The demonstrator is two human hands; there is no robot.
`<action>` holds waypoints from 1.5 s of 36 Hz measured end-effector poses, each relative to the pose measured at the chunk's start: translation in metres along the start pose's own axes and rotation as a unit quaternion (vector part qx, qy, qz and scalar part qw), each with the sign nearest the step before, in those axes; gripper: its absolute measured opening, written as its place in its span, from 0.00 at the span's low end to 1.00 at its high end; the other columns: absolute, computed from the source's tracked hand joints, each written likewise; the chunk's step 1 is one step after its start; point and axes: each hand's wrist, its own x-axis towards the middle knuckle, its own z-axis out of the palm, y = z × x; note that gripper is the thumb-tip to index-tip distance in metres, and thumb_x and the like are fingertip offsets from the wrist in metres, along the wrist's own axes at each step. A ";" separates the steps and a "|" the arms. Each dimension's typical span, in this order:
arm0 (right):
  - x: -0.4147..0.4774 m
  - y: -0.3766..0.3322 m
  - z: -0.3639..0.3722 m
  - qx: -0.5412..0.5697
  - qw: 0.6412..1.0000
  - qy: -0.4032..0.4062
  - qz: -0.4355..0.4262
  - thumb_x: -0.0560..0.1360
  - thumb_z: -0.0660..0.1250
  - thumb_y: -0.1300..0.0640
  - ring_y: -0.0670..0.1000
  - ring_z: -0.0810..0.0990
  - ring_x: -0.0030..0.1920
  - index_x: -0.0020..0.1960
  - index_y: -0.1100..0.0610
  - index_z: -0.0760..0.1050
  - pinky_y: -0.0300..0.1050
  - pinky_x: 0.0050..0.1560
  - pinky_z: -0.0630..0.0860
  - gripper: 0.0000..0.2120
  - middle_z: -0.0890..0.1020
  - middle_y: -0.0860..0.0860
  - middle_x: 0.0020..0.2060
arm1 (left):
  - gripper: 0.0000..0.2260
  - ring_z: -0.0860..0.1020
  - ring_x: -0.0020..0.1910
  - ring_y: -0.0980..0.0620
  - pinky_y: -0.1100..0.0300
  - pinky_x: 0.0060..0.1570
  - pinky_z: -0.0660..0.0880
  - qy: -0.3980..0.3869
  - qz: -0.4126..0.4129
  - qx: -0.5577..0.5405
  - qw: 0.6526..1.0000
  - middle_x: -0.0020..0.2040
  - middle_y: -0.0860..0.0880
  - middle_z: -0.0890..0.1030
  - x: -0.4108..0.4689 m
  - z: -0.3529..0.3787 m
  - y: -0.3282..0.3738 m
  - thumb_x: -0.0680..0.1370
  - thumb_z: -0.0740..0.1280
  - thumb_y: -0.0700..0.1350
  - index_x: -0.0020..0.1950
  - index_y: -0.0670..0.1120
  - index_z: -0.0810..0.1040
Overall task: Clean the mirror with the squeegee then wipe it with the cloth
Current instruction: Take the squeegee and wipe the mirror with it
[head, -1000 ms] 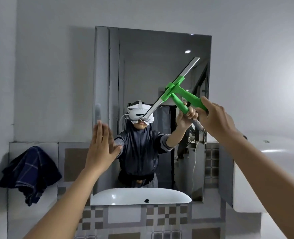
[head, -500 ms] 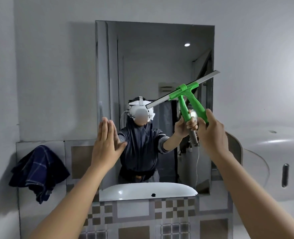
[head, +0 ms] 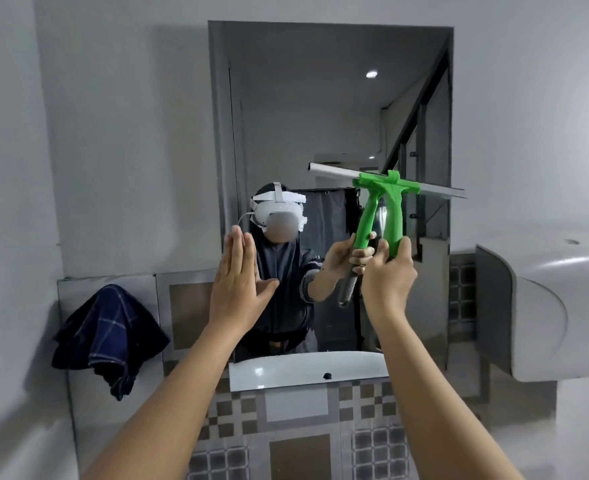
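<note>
Holding the green squeegee (head: 395,216) by the lower end of its handle, the right hand (head: 388,282) has its grip closed around it, in front of the mirror's (head: 320,109) right half. Squeegee handle points up; its metal blade (head: 334,173) runs nearly level across the top, tilted slightly down to the right, right tip past the mirror's right edge. Blade looks close to or on the glass, contact cannot be told. Left hand (head: 237,289) is flat and open, fingers together pointing up, grip wide and holding nothing, at the mirror's lower left area; touching the glass or not is unclear. Dark blue checked cloth (head: 106,337) hangs on the tiled ledge (head: 137,282) left of the mirror, well apart from both hands. White dispenser (head: 563,306) on the wall right of the mirror.
</note>
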 end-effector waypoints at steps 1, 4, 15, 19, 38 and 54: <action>-0.003 -0.003 0.003 0.014 1.000 0.005 0.006 0.80 0.55 0.55 0.58 0.77 0.38 0.49 0.59 0.67 0.49 0.35 0.71 0.08 0.76 0.53 0.36 | 0.43 0.34 0.73 0.48 0.56 0.72 0.43 0.000 0.005 0.004 1.000 0.75 0.45 0.35 0.000 0.000 0.000 0.75 0.64 0.57 0.74 0.42 0.37; -0.005 -0.012 0.010 0.048 0.998 0.020 0.019 0.80 0.55 0.56 0.49 0.73 0.33 0.48 0.60 0.67 0.41 0.28 0.66 0.08 0.72 0.48 0.33 | 0.42 0.36 0.74 0.47 0.54 0.72 0.41 -0.001 0.023 0.005 1.000 0.75 0.44 0.36 0.003 0.001 0.004 0.76 0.63 0.56 0.74 0.42 0.37; -0.038 -0.041 0.054 0.079 0.997 -0.016 -0.005 0.80 0.55 0.54 0.56 0.78 0.43 0.51 0.60 0.67 0.46 0.37 0.72 0.09 0.78 0.57 0.43 | 0.41 0.37 0.74 0.52 0.58 0.72 0.48 -0.004 0.056 -0.034 0.998 0.75 0.49 0.35 -0.011 0.001 -0.013 0.76 0.64 0.52 0.73 0.46 0.34; -0.045 -0.051 0.067 0.041 0.997 -0.056 -0.037 0.80 0.54 0.52 0.57 0.79 0.42 0.54 0.59 0.66 0.51 0.38 0.75 0.10 0.78 0.59 0.45 | 0.40 0.36 0.74 0.52 0.64 0.70 0.45 0.012 0.055 -0.039 0.998 0.75 0.49 0.35 -0.015 0.003 -0.012 0.77 0.64 0.51 0.72 0.46 0.34; -0.012 -0.024 0.013 -0.252 0.905 -0.130 -0.316 0.79 0.54 0.55 0.64 0.78 0.47 0.70 0.60 0.61 0.54 0.42 0.71 0.20 0.78 0.62 0.48 | 0.45 0.45 0.75 0.44 0.54 0.72 0.50 0.034 -0.049 -0.088 0.994 0.76 0.41 0.44 -0.048 0.033 0.019 0.72 0.71 0.49 0.74 0.40 0.42; 0.064 -0.016 -0.056 -0.339 0.823 -0.165 -0.424 0.78 0.54 0.54 0.62 0.78 0.46 0.68 0.59 0.63 0.52 0.45 0.69 0.20 0.78 0.61 0.46 | 0.44 0.42 0.75 0.46 0.59 0.72 0.41 0.023 -0.074 -0.075 0.994 0.75 0.44 0.41 -0.050 0.039 0.024 0.73 0.70 0.50 0.74 0.39 0.42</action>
